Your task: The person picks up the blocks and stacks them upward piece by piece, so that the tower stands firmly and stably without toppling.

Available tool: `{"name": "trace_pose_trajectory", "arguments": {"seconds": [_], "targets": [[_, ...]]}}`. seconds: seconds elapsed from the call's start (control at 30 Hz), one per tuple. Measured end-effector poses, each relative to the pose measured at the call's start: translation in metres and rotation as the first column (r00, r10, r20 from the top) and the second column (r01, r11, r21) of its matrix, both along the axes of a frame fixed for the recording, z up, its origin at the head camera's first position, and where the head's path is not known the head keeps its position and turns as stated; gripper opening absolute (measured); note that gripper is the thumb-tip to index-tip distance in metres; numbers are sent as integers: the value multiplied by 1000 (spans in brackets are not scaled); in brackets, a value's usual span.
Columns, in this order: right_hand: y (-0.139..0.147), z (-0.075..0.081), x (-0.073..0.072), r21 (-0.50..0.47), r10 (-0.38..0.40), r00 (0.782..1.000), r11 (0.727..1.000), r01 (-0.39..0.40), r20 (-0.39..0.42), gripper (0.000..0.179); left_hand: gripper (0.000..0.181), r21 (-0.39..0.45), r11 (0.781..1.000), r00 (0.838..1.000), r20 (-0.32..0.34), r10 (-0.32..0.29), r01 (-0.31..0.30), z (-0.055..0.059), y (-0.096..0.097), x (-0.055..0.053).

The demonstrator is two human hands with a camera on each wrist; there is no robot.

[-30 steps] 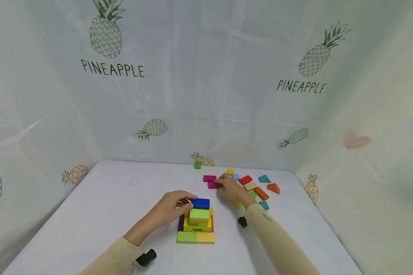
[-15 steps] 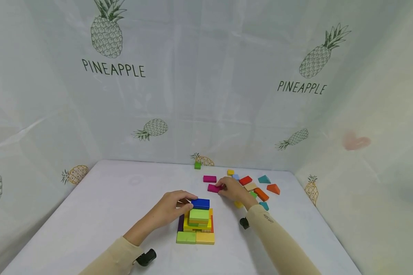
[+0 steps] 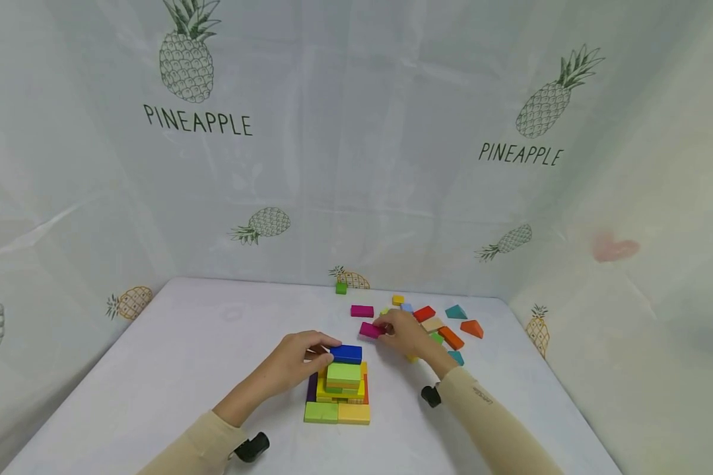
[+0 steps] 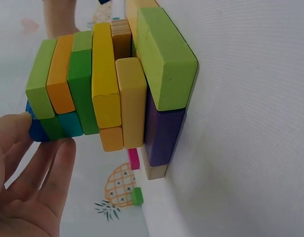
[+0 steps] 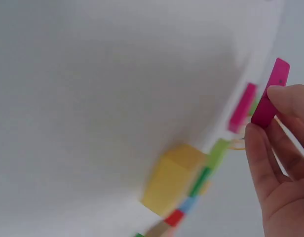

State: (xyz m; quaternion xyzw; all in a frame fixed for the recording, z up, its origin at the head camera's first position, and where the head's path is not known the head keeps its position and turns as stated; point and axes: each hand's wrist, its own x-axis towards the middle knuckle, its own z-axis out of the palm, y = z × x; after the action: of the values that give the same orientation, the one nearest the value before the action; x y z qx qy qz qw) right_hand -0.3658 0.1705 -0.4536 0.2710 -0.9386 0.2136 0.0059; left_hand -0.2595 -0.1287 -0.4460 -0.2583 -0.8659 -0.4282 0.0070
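Moved slightly down and right since the earlier frame: right hand [image 3: 405, 332]. Multicoloured wooden-block tower [image 3: 341, 390], lower centre; left hand [image 3: 296, 357], nearer, pinching its blue rectangular top block [image 3: 347, 355]. Magenta rectangular block [image 3: 370, 330], upper right of tower, in right hand's pinch, long axis pointing left.

Beige long sleeves [image 3: 196, 442] behind left hand [image 3: 294, 361] and right hand [image 3: 407, 332]. Small dark lettering [image 3: 482, 394] on right sleeve [image 3: 493, 429]. Black stubby device [image 3: 252, 447] behind each hand, thumb side.
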Motion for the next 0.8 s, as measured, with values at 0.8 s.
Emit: {"name": "trace_pose_trajectory", "arguments": {"seconds": [0.8], "targets": [[-16, 49, 122, -158, 223, 962, 956, -248, -161, 31, 31, 17, 1000, 1000, -18, -23, 23, -2, -2, -2]]}}
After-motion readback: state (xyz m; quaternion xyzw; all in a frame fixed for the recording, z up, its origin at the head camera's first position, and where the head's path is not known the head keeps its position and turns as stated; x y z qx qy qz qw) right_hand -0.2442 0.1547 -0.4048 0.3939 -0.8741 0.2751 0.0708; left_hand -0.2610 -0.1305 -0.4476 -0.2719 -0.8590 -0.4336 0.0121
